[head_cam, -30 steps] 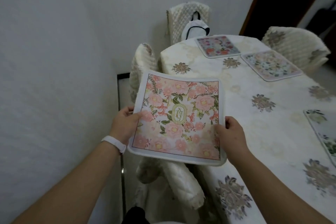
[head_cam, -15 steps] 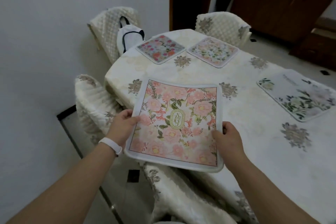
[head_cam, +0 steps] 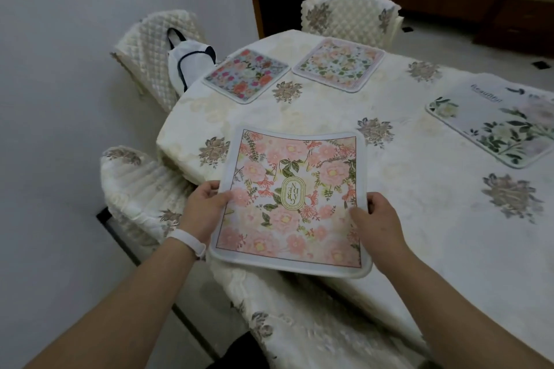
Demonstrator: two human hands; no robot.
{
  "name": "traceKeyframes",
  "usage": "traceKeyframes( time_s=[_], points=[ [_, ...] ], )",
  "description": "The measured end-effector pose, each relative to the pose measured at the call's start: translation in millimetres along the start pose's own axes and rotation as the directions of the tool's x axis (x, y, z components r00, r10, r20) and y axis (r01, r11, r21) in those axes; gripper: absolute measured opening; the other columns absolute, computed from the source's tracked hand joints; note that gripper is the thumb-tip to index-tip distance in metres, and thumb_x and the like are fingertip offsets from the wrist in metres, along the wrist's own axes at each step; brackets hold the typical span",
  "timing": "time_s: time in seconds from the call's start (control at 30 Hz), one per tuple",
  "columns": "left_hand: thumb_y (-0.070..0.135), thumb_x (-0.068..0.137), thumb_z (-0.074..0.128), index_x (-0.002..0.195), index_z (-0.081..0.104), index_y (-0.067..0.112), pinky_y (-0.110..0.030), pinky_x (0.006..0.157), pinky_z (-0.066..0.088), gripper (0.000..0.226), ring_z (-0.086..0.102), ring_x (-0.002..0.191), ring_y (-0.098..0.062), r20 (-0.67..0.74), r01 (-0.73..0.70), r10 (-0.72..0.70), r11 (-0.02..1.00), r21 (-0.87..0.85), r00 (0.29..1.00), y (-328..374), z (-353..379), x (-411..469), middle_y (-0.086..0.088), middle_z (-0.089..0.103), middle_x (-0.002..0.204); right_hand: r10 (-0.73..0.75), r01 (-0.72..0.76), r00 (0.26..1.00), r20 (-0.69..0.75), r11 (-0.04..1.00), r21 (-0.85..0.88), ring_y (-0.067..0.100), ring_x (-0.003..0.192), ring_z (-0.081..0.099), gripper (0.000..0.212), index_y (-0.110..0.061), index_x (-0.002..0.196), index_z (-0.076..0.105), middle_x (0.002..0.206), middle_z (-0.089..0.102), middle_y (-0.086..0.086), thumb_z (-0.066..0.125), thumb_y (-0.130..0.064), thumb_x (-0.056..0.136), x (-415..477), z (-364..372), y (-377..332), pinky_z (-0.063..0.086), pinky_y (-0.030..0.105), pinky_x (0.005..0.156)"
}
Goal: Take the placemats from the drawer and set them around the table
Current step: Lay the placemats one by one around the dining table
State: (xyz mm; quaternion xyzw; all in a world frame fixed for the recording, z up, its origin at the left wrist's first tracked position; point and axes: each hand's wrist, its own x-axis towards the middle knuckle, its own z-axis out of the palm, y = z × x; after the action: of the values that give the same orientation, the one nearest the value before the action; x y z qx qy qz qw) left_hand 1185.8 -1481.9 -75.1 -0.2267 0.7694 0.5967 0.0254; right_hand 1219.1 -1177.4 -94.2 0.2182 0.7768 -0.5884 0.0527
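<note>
Pink placemat (head_cam: 292, 201): we see it held at its two side edges, printed face up, with an oval emblem in its middle between the two hands.
Left hand (head_cam: 204, 210): it pinches the mat's left edge, thumb on top and the other fingers curled under.
Right hand (head_cam: 377, 222): it pinches the right edge the same way, thumb on the printed face and fingers beneath.
Wristband (head_cam: 187, 241): white, on the left wrist, just behind the grip.
Where the mat is: it lies over the near edge of the table (head_cam: 419, 234), with its near corners past the rim. We cannot tell whether its far edge touches the cloth.
Tablecloth (head_cam: 314, 117): cream with grey-brown flower motifs. It lies under and beyond the held mat and hangs down below the grip.
Near chair (head_cam: 135, 186): cream-covered, just left of the left hand and pushed against the table.
Bright floral placemat (head_cam: 247, 75): flat on the cloth, well beyond the grip and towards the left.
Pale floral placemat (head_cam: 338, 64): flat, just beside the bright one and straight ahead of the grip.
White and green placemat (head_cam: 494, 126): flat on the cloth, far to the right of the right hand.
Quilted chair (head_cam: 150, 51): beyond the bright mat on the left, with a white bag (head_cam: 192, 63) on it.
Far chair (head_cam: 350, 15): behind the pale mat.
</note>
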Motion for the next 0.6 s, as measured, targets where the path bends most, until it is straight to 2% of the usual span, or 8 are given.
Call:
traceKeyframes(
  time_s=[0.07, 0.2, 0.27, 0.4, 0.6],
  points=[
    [0.013, 0.088, 0.067, 0.093, 0.067, 0.019, -0.051, 0.074, 0.059, 0.008, 0.070, 0.081, -0.038, 0.022, 0.000, 0.000, 1.000, 0.031, 1.000, 0.4, -4.0, 22.9, -0.009, 0.074, 0.085, 0.021, -0.021, 1.000, -0.009, 1.000, 0.013, 0.013, 0.076, 0.065, 0.010, -0.029, 0.092, 0.056, 0.089, 0.065, -0.006, 0.058, -0.019, 0.091, 11.4, 16.0, 0.8, 0.047, 0.028, 0.053],
    [0.015, 0.089, 0.066, 0.093, 0.067, 0.023, -0.039, 0.061, 0.058, 0.009, 0.072, 0.070, -0.026, 0.059, -0.031, 0.024, 0.991, 0.128, 0.998, 1.1, -27.0, 88.6, 0.005, 0.075, 0.074, 0.068, -0.068, 0.998, -0.008, 0.997, 0.030, 0.013, 0.076, 0.064, 0.008, -0.027, 0.091, 0.056, 0.089, 0.066, -0.004, 0.059, -0.020, 0.093, 43.9, 68.2, -6.8, 0.045, 0.027, 0.054],
    [0.014, 0.089, 0.065, 0.096, 0.067, 0.020, -0.039, 0.061, 0.057, 0.009, 0.072, 0.068, -0.025, 0.085, -0.021, 0.008, 0.989, 0.146, 0.996, 0.5, -41.4, 130.4, 0.001, 0.076, 0.077, 0.101, -0.101, 0.995, -0.009, 0.995, 0.022, 0.012, 0.076, 0.064, 0.009, -0.027, 0.091, 0.055, 0.089, 0.065, -0.005, 0.058, -0.019, 0.093, 60.7, 102.3, -13.2, 0.044, 0.026, 0.054],
    [0.014, 0.088, 0.065, 0.096, 0.067, 0.021, -0.047, 0.072, 0.059, 0.011, 0.072, 0.078, -0.030, 0.159, -0.033, 0.001, 0.980, 0.195, 0.987, -3.4, -62.3, 216.7, -0.006, 0.075, 0.087, 0.145, -0.146, 0.988, -0.048, 0.989, -0.016, 0.015, 0.078, 0.063, 0.008, -0.026, 0.089, 0.054, 0.088, 0.064, -0.004, 0.058, -0.019, 0.092, 93.5, 169.9, -23.8, 0.044, 0.029, 0.056],
    [0.017, 0.089, 0.064, 0.088, 0.066, 0.024, -0.038, 0.064, 0.059, 0.007, 0.071, 0.072, -0.025, 0.273, -0.087, 0.011, 0.959, 0.269, 0.962, -2.7, -69.6, 323.0, -0.002, 0.074, 0.081, 0.202, -0.209, 0.968, -0.148, 0.977, -0.034, 0.010, 0.076, 0.061, 0.009, -0.028, 0.090, 0.055, 0.087, 0.063, -0.008, 0.058, -0.020, 0.092, 137.2, 235.9, -42.0, 0.041, 0.024, 0.054]
  ],
)
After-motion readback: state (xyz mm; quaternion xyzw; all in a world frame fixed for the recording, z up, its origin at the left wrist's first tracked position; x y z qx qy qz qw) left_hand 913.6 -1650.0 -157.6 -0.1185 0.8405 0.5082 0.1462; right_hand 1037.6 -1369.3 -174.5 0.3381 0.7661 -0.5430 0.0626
